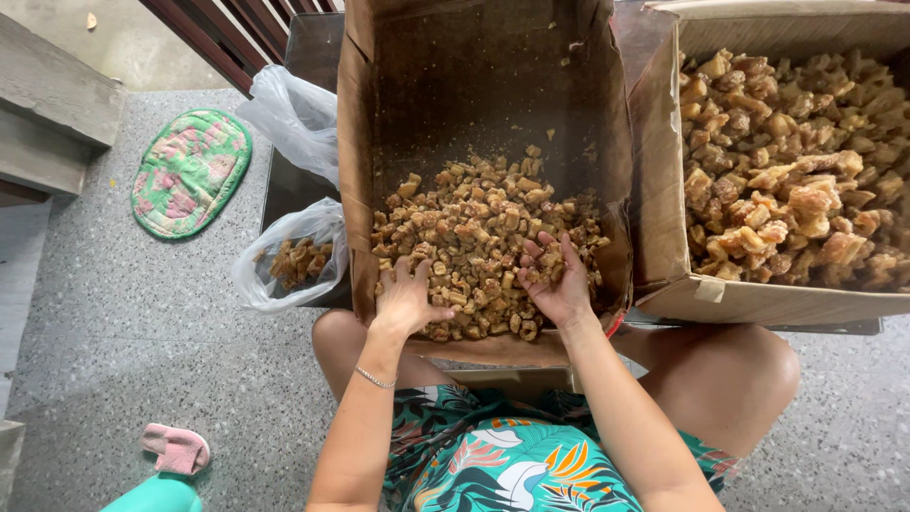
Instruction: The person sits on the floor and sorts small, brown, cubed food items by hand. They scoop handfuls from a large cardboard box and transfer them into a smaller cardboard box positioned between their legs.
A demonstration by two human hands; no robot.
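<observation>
While both hands work inside the middle cardboard box (365, 190), the brown crisp pieces (474, 228) are heaped against its near wall, directly before the seated person. The left hand (406, 299) is laid palm-down and spread on the heap, gripping nothing. The right hand (559, 280) is cupped palm-up, with several pieces held loosely in it. To the right of this box, a second box (664, 190) is filled with larger chunks (796, 171); to its left, a clear plastic bag (289, 261) holds a few pieces. For clean handling, small handfuls should be scooped gently so that pieces are not crushed, and the hands should be kept low over the heap so that nothing is spilled.
</observation>
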